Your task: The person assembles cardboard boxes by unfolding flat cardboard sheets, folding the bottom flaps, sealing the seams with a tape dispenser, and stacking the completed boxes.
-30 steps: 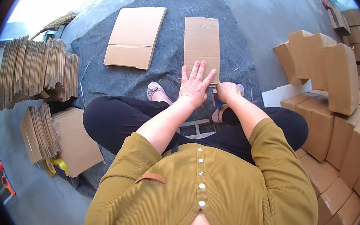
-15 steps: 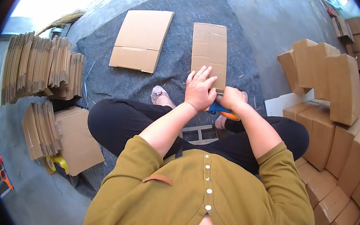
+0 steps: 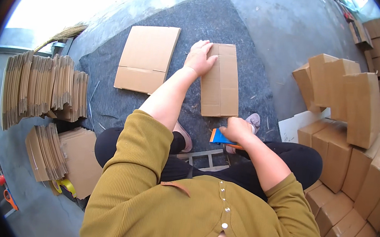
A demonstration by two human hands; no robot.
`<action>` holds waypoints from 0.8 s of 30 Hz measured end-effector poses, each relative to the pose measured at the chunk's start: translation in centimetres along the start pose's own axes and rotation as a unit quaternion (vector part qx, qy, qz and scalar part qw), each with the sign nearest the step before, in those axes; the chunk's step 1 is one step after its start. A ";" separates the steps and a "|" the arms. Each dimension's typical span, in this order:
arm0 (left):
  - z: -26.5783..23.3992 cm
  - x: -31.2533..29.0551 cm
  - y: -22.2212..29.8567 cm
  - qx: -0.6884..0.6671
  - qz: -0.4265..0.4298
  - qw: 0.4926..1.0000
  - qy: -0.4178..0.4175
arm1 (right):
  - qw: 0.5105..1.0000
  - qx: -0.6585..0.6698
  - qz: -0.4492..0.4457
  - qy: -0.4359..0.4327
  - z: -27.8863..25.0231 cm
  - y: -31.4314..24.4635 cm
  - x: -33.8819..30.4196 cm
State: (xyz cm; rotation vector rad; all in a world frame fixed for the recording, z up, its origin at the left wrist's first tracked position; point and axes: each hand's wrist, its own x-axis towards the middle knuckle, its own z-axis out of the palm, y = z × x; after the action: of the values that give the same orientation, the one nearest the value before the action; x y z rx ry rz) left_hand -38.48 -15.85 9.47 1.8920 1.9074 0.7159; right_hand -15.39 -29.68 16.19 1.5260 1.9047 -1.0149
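Note:
A long brown cardboard box [image 3: 222,87], closed, lies on the dark mat in front of me, with a seam along its top. My left hand [image 3: 199,59] is at its far left corner, fingers stretched out along the edge and thumb toward the top. At the near end of the box, my right hand [image 3: 237,130] is closed around a blue and orange tape dispenser [image 3: 219,137]. My fingers cover part of the dispenser. To the left of the box lies a flat folded carton [image 3: 148,53].
Bundles of flattened cartons [image 3: 42,88] stand on the left, with a yellow tape roll [image 3: 66,186] beside the lower ones. Stacked finished boxes [image 3: 361,100] rise on the right. The dark mat [image 3: 200,16] covers the floor ahead. A broom [image 3: 65,33] lies at the far left.
My left hand has moved from the near top of the box to its far left corner. The right hand stays at the near end with the dispenser. The whole view has shifted slightly.

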 end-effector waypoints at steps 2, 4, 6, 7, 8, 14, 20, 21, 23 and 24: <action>-1.9 -1.4 2.5 0.077 -0.045 0.996 -0.006 | 0.998 -0.002 0.061 -0.015 -1.7 1.5 0.1; -3.7 -2.9 2.6 0.094 -0.081 0.992 -0.022 | 0.997 -0.011 0.066 0.032 -2.5 3.6 0.7; -4.9 -4.7 1.8 0.122 -0.115 0.986 -0.013 | 0.994 -0.008 0.083 0.074 -4.0 4.5 1.1; -5.0 -5.5 1.7 0.128 -0.126 0.984 -0.015 | 0.990 -0.015 0.098 0.099 -4.3 4.9 1.8; -5.0 -5.8 1.9 0.131 -0.137 0.982 -0.018 | 0.987 -0.019 0.107 0.115 -4.9 5.0 2.1; -3.6 -5.3 -1.0 0.121 -0.146 0.982 -0.010 | 0.986 -0.035 0.101 0.131 -5.2 4.6 3.8; -3.5 -3.5 2.0 0.201 -0.146 0.969 -0.015 | 0.983 -0.018 0.110 0.144 -5.0 4.3 3.4; -3.4 -3.3 1.7 0.199 -0.147 0.969 -0.015 | 0.983 -0.019 0.110 0.144 -5.0 4.3 3.4; -3.4 -2.4 1.1 0.090 -0.252 0.963 -0.026 | 0.984 -0.025 0.110 0.136 -5.1 4.5 3.3; -3.7 -2.1 0.6 0.076 -0.265 0.960 -0.043 | 0.984 -0.027 0.112 0.136 -5.2 4.7 3.5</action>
State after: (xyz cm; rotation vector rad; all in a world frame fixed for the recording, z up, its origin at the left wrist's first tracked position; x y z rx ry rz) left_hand -40.05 -18.37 12.58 1.3515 2.3181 0.3205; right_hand -11.31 -23.00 15.52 1.8764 1.8626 -0.6801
